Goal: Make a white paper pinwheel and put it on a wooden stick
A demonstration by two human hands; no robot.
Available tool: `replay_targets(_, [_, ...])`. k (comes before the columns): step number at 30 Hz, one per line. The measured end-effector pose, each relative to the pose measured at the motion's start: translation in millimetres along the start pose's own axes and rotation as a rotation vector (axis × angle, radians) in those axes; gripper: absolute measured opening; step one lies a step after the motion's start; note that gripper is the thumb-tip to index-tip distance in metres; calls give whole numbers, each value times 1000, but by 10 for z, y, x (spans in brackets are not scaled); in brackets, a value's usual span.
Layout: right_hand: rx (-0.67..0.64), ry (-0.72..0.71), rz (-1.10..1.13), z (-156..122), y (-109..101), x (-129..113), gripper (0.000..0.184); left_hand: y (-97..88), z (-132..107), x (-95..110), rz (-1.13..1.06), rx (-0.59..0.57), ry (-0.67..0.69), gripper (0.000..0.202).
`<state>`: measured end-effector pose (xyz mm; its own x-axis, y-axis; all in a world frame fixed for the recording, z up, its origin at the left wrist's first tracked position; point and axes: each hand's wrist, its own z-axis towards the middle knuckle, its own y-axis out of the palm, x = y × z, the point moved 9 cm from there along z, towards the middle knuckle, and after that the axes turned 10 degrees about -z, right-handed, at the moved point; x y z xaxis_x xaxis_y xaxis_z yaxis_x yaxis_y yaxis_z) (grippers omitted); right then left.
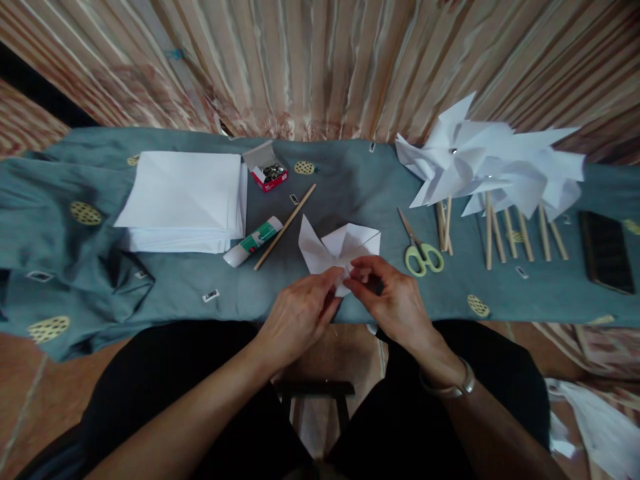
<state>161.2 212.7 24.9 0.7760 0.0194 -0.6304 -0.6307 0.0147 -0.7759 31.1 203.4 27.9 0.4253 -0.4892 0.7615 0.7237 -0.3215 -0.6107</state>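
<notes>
A white paper pinwheel (350,240), partly folded, lies at the front middle of the cloth-covered table. Its near edge is pinched by my left hand (305,310), fingers closed on the paper. Close beside it, my right hand (393,293) has thumb and forefinger pressed together at the paper's near side; the exact grip is partly hidden. A wooden stick (285,228) and a glue stick (253,242) with a green label lie to the left. Scissors (421,257) with light green handles rest to the right of the paper.
Left on the green tablecloth (185,287) is a stack of white paper (183,193). An opened red box (270,175) of small metal pins stands behind the glue stick. Several finished pinwheels (465,160) on sticks lie at right, near a dark phone (607,251). A curtain (320,67) hangs behind.
</notes>
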Motion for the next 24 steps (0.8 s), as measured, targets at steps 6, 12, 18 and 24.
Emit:
replay_targets(6, [19,-81,-84,-7,-10,-89,11,4,37,54,-7,-44,15,16])
replay_targets(12, [97,-255,-154,-54,-55,-244,10,-14,53,59,-14,-40,15,17])
replay_targets(18, [120,-278,-190,-70,-58,-256,16,-14,61,19,-30,-38,-4,16])
replay_targets(24, [112,-273,-203,-69,-43,-261,19,-16,74,-20,-60,-34,-22,18])
